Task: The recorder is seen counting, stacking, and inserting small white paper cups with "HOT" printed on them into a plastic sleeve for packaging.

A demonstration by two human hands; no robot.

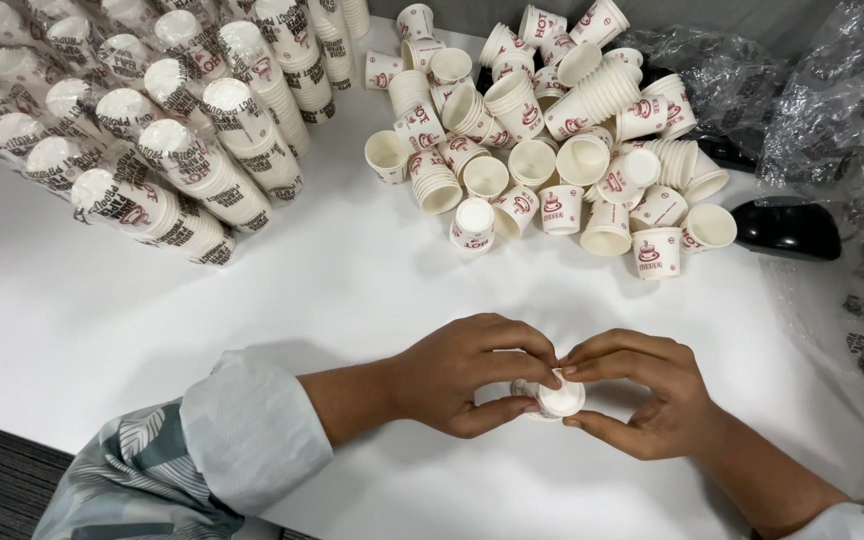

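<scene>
Bright even overhead light, soft shadows, plastic glare, sharp focus

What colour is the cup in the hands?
White paper cup, plain bottom showing; head view.

A white table (pixel 352 290) is seen, its near edge ending at dark floor at the left. Wrapped sleeves of stacked paper cups (pixel 162 140) are laid at its far left corner, and a heap of loose cups (pixel 552 140) near the far edge. Crumpled clear plastic (pixel 842 130) and a black object (pixel 787 228) are placed along the right edge.
</scene>
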